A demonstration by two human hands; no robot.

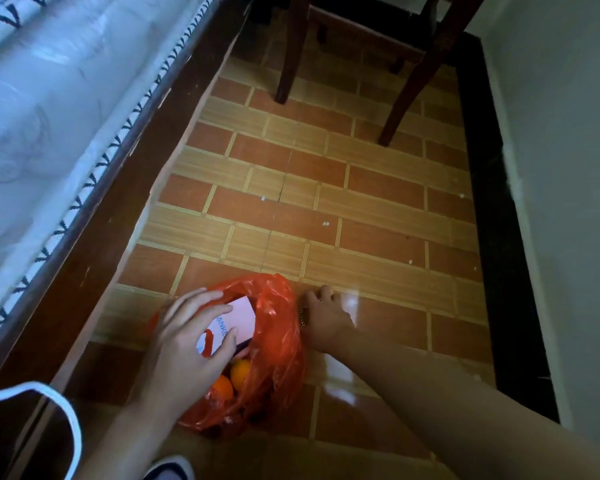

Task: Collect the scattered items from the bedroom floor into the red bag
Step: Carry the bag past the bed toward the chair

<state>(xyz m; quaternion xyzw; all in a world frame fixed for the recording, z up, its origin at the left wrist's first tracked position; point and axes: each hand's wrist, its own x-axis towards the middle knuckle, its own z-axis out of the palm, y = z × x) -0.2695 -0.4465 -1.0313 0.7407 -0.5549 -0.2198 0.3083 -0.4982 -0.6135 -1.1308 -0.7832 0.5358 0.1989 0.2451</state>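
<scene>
The red plastic bag (274,341) lies open on the tiled floor near the bottom of the view. Two oranges (238,374) show inside it. My left hand (187,344) holds a white box with blue lettering (238,318) at the bag's mouth, thumb and fingers curled round it. My right hand (324,315) is just right of the bag, low at the floor, fingers curled round a small dark beaded item (303,317); most of that item is hidden.
A bed with a dark wooden frame (94,216) and patterned sheet runs along the left. Chair legs (409,81) stand at the far end. A white wall with black skirting (499,202) bounds the right. Small white specks dot the tiles (326,202).
</scene>
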